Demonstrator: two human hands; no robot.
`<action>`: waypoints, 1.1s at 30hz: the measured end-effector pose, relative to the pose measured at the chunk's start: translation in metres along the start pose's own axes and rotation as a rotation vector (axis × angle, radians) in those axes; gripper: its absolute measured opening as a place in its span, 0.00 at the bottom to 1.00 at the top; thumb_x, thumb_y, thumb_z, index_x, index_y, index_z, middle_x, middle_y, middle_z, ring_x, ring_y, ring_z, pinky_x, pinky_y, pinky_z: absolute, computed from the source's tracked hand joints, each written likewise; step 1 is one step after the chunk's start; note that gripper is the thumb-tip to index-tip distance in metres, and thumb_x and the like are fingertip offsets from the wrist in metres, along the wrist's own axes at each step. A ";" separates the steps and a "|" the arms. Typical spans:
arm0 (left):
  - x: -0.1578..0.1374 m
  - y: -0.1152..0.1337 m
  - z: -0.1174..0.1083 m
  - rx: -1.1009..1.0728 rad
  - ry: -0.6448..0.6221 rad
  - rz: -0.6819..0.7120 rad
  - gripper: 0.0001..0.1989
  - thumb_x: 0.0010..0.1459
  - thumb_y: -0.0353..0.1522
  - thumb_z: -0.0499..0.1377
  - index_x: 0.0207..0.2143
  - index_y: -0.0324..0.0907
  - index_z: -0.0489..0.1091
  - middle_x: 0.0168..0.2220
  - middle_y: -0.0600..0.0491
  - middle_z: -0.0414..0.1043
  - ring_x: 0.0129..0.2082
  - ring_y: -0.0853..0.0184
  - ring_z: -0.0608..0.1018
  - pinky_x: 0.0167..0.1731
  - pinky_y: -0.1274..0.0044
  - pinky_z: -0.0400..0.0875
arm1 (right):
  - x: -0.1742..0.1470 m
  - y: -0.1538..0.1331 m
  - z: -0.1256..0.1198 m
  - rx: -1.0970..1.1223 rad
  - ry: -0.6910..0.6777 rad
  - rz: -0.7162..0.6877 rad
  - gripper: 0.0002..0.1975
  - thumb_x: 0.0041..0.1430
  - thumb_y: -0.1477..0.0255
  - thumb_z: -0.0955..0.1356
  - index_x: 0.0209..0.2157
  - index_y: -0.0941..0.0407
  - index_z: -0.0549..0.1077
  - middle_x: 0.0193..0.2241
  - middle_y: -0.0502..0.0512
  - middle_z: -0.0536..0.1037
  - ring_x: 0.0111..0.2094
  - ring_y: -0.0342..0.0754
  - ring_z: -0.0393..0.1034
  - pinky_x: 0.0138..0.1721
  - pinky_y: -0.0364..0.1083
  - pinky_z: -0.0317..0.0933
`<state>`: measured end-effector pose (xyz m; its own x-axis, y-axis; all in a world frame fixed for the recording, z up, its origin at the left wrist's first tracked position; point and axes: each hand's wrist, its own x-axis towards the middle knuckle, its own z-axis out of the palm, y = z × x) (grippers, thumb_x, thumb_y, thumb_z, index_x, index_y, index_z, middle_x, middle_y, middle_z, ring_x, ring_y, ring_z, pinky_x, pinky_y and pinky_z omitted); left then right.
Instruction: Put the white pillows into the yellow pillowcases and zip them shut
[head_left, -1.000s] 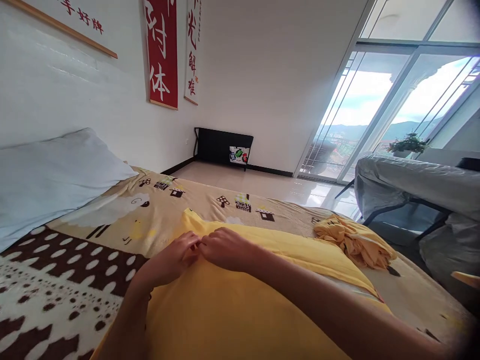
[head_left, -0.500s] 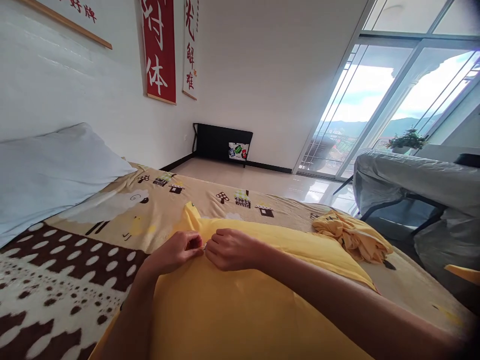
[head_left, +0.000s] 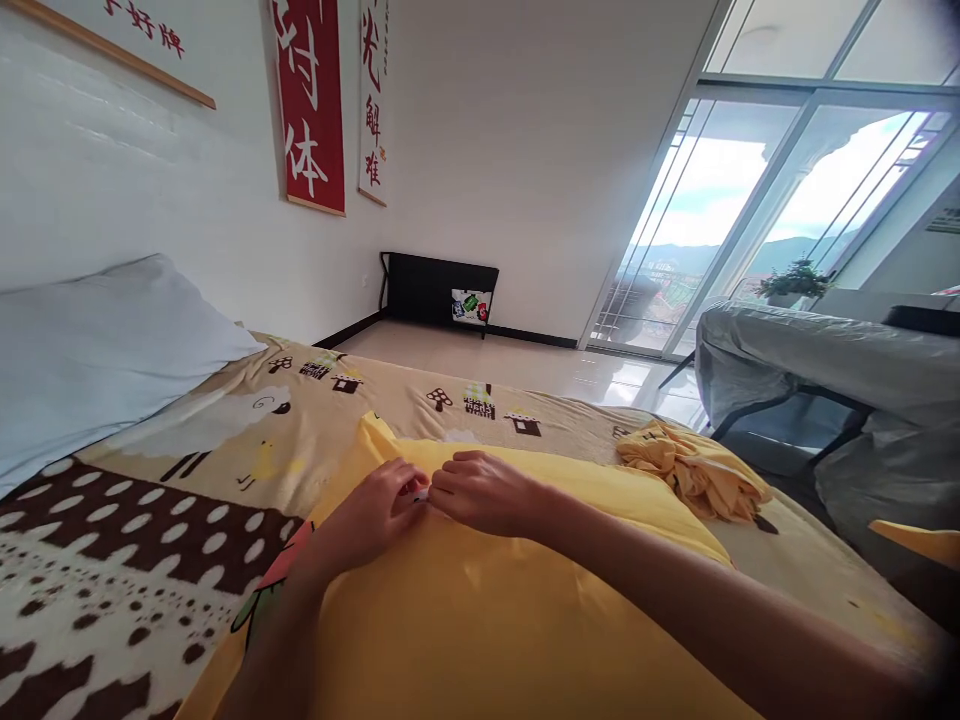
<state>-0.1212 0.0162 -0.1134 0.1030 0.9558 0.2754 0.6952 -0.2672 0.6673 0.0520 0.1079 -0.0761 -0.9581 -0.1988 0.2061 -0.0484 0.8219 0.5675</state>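
A yellow pillowcase, plump as if filled, lies in front of me on the bed. At its upper left edge, my left hand is closed in a pinch on the fabric. My right hand is right beside it, fingers curled around the same edge. A small whitish bit shows between the fingertips; I cannot tell what it is. One corner of the pillowcase sticks up beyond my hands. Part of a red and green print shows by my left forearm.
A patterned blanket covers the bed. A white pillow is at the left, and a crumpled yellow cloth lies to the right. Beyond are a folded black table, plastic-covered furniture and a glass sliding door.
Both hands have shifted slightly right along the pillowcase edge, still close together. More of the red and green print shows at the left. The view has turned slightly.
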 end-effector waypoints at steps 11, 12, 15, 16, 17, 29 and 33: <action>0.015 -0.004 0.025 0.008 0.111 -0.095 0.12 0.62 0.34 0.44 0.25 0.43 0.55 0.25 0.55 0.64 0.25 0.68 0.65 0.28 0.76 0.55 | -0.011 -0.001 -0.007 -0.065 -0.044 -0.057 0.14 0.62 0.81 0.59 0.23 0.58 0.65 0.21 0.48 0.67 0.22 0.41 0.58 0.26 0.45 0.46; 0.016 -0.004 0.028 0.040 0.120 -0.118 0.11 0.62 0.33 0.43 0.26 0.43 0.54 0.25 0.55 0.64 0.25 0.68 0.65 0.27 0.76 0.54 | -0.013 -0.002 -0.008 -0.073 -0.049 -0.061 0.14 0.62 0.82 0.60 0.23 0.58 0.65 0.21 0.48 0.67 0.22 0.41 0.58 0.26 0.45 0.46; 0.018 -0.001 0.035 0.155 0.126 -0.154 0.09 0.61 0.30 0.42 0.26 0.44 0.53 0.25 0.54 0.64 0.24 0.68 0.66 0.26 0.76 0.51 | -0.018 -0.001 -0.008 -0.114 -0.034 -0.083 0.13 0.62 0.81 0.60 0.24 0.58 0.66 0.21 0.48 0.67 0.22 0.41 0.58 0.26 0.45 0.46; 0.019 0.000 0.036 0.190 0.127 -0.158 0.09 0.61 0.29 0.42 0.27 0.44 0.53 0.25 0.54 0.64 0.24 0.67 0.66 0.25 0.76 0.51 | -0.019 -0.001 -0.008 -0.127 -0.021 -0.094 0.13 0.62 0.81 0.60 0.24 0.58 0.66 0.21 0.48 0.67 0.22 0.41 0.58 0.26 0.45 0.45; 0.019 0.000 0.038 0.222 0.128 -0.163 0.08 0.61 0.28 0.42 0.27 0.44 0.53 0.24 0.54 0.65 0.23 0.67 0.66 0.25 0.76 0.50 | -0.020 -0.001 -0.008 -0.139 -0.009 -0.105 0.13 0.62 0.81 0.60 0.24 0.58 0.66 0.21 0.48 0.66 0.22 0.41 0.58 0.26 0.46 0.45; 0.016 0.011 0.039 0.377 0.143 -0.200 0.09 0.62 0.31 0.41 0.29 0.43 0.55 0.25 0.51 0.70 0.28 0.63 0.73 0.25 0.75 0.50 | -0.030 -0.024 -0.019 0.498 -0.174 0.620 0.10 0.61 0.78 0.61 0.26 0.59 0.70 0.25 0.49 0.71 0.25 0.38 0.59 0.27 0.41 0.48; 0.016 0.011 0.038 0.391 0.150 -0.188 0.09 0.62 0.32 0.41 0.30 0.43 0.57 0.26 0.51 0.70 0.28 0.62 0.74 0.25 0.75 0.50 | -0.017 -0.033 -0.021 0.721 -0.274 1.026 0.16 0.60 0.69 0.62 0.20 0.59 0.69 0.17 0.48 0.67 0.20 0.38 0.53 0.22 0.41 0.43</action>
<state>-0.0843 0.0334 -0.1280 -0.1347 0.9473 0.2907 0.9112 0.0032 0.4119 0.0759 0.0730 -0.0815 -0.6699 0.7390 0.0715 0.6839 0.6517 -0.3280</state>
